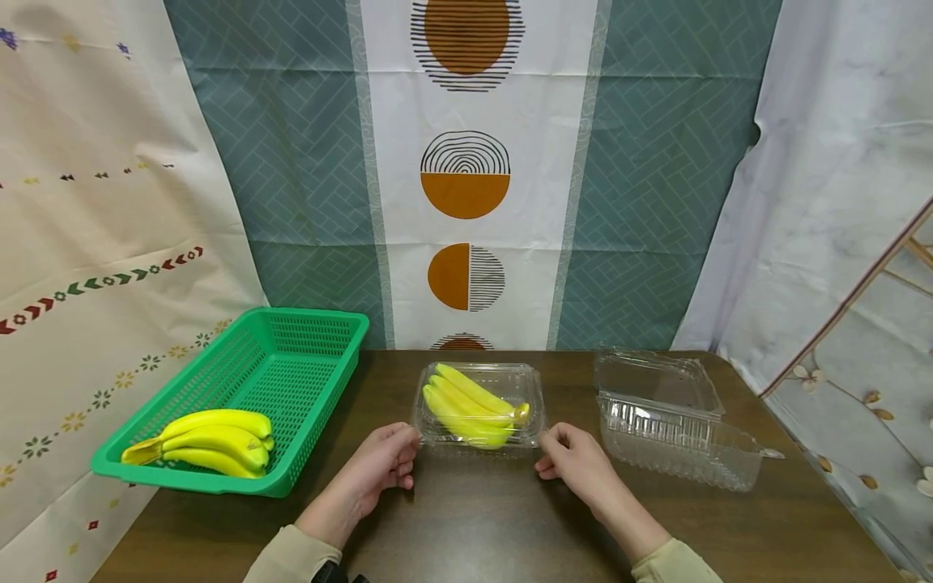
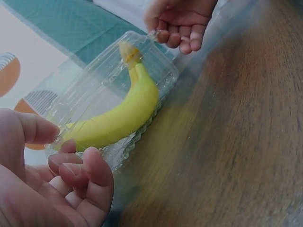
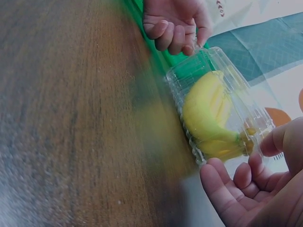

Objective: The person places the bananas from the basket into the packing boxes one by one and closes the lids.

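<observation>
A clear plastic clamshell container (image 1: pixel 528 385) with its lid down sits in the middle of the table. Inside it lies a bunch of yellow bananas (image 1: pixel 470 409), stem toward the right. My left hand (image 1: pixel 377 463) pinches the container's front left corner between thumb and forefinger, the other fingers loosely curled below. At the front right corner, my right hand (image 1: pixel 579 463) grips the rim the same way. The right wrist view shows the right thumb and fingertips (image 3: pixel 271 144) at the edge close to the banana stem.
On the left stands a green plastic basket (image 1: pixel 350 356) holding another bunch of bananas (image 1: pixel 215 441) at its near end. A second clear clamshell (image 1: pixel 685 453) lies with its lid raised at the right. Patterned cloths (image 1: pixel 313 162) hang behind and beside the brown table (image 1: pixel 474 518).
</observation>
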Action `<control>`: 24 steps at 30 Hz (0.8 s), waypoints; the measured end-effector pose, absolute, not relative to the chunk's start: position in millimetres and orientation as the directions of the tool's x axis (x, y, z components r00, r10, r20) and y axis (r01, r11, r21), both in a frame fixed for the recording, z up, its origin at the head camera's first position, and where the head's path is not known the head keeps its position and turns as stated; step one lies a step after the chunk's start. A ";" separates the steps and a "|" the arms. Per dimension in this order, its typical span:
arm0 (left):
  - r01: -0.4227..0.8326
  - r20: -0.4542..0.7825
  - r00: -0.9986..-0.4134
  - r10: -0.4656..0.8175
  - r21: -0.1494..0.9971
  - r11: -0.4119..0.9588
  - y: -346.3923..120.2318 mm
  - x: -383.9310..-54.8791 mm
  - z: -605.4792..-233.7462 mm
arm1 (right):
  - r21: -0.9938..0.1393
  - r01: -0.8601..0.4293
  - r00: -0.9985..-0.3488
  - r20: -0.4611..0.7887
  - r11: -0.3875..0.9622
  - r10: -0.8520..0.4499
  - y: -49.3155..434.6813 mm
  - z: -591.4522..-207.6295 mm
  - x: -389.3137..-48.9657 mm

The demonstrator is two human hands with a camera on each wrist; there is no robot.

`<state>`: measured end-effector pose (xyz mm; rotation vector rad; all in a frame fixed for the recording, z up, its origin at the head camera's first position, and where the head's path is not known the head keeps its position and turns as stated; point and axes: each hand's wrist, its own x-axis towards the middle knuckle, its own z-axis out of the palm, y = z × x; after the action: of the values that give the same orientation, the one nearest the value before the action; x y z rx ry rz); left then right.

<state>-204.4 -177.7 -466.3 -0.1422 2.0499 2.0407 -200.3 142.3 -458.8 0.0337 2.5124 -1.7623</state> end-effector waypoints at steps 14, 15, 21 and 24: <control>-0.216 -0.219 -0.971 0.098 0.976 0.040 -178.7 -202.4 -464.4 | -0.940 0.056 -0.998 -0.066 0.336 -0.017 141.9 -457.2 -200.5; -0.212 -0.215 -0.972 0.095 0.976 0.043 -178.7 -202.1 -464.4 | -0.939 0.057 -0.998 -0.066 0.339 -0.017 142.2 -457.1 -200.4; -0.196 -0.199 -0.979 0.045 0.979 0.053 -178.6 -200.5 -462.2 | -0.930 0.038 -0.999 -0.048 0.366 -0.019 144.0 -455.5 -199.7; -0.180 -0.181 -0.983 0.008 0.981 0.069 -179.3 -200.0 -460.4 | -0.925 0.009 -1.000 -0.020 0.380 -0.024 145.0 -454.2 -199.5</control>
<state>-200.0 -179.3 -460.4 -0.1775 2.1903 2.0466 -199.5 145.0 -454.2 -0.0145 2.5846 -1.7325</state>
